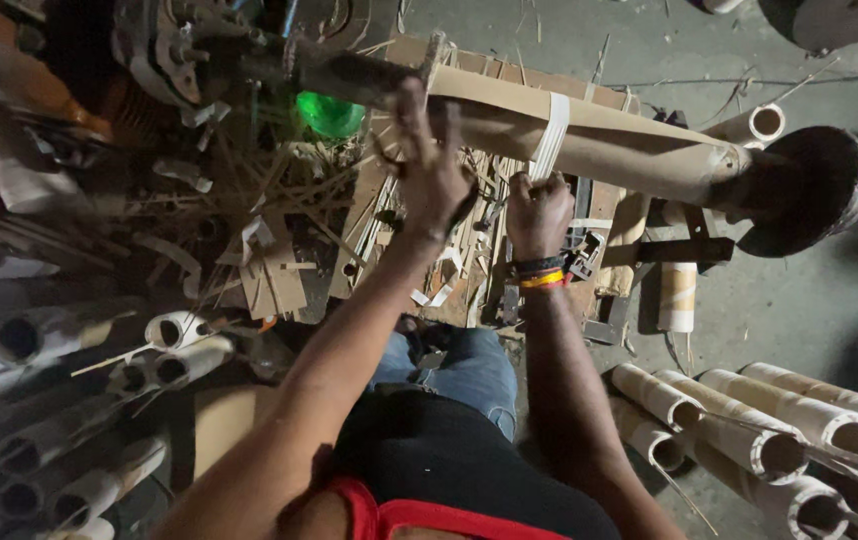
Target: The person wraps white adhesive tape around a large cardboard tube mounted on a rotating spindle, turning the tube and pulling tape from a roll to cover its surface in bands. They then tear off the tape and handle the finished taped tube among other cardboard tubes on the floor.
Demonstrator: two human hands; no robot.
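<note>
Cardboard tube [589, 135] is lying across the winding machine, looking stiff and light. Left hand [434, 170] is resting open-fingered on it; right hand [537, 212] is clenching the white strip [551, 135], best held near its end.

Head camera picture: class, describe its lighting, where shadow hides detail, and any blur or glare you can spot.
Head view: dim, uneven light; the cardboard tube on the machine and the grey floor are lit best. Deep shadow swallows the tubes at lower left. The left hand looks slightly blurred, the right hand sharper. A green light glows brightly, with little detail in it.
</note>
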